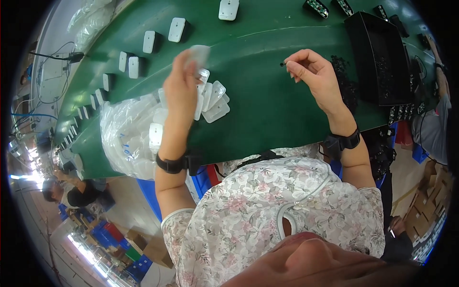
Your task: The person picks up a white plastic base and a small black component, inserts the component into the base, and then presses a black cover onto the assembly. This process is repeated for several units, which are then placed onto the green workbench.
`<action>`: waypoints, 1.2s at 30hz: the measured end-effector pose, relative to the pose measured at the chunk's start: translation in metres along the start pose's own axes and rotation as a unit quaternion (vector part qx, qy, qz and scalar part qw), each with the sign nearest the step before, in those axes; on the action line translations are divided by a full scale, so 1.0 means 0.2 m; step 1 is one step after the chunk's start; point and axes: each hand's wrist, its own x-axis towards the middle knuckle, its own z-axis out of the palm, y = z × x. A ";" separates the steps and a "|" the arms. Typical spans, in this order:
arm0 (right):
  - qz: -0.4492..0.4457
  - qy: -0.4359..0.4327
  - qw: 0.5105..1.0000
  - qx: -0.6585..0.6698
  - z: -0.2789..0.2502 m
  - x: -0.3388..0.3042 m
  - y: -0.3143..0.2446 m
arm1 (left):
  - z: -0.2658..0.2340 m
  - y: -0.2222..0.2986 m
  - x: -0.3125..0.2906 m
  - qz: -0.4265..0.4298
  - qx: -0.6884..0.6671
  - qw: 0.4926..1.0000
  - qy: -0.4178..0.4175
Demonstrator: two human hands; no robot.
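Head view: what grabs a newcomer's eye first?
The left hand holds a blurred whitish plastic cover left of centre over the green table, while the right hand pinches a tiny black part right of centre. Next come the row of white cases along the table's left side and the open black bin at upper right.

The green tabletop (258,103) looks smooth and faintly shiny to me. At nine o'clock a crinkled plastic bag (116,128) glints; the white covers (216,112) heaped at eleven look like smooth, glossy plastic. The black box (362,62) at two seems matt, as does the floral cloth shirt (258,201) at five.
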 end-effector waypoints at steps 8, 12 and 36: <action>-0.085 0.021 0.996 -0.016 0.10 -0.01 0.02 | 0.31 0.29 -0.16 -0.019 -0.162 0.971 -0.175; -0.089 0.047 0.986 -0.130 0.12 -0.03 0.00 | 0.34 0.30 -0.16 -0.021 -0.210 0.961 -0.180; -0.043 0.021 0.976 -0.213 0.11 -0.04 0.02 | 0.35 0.21 -0.21 -0.151 -0.436 0.865 -0.195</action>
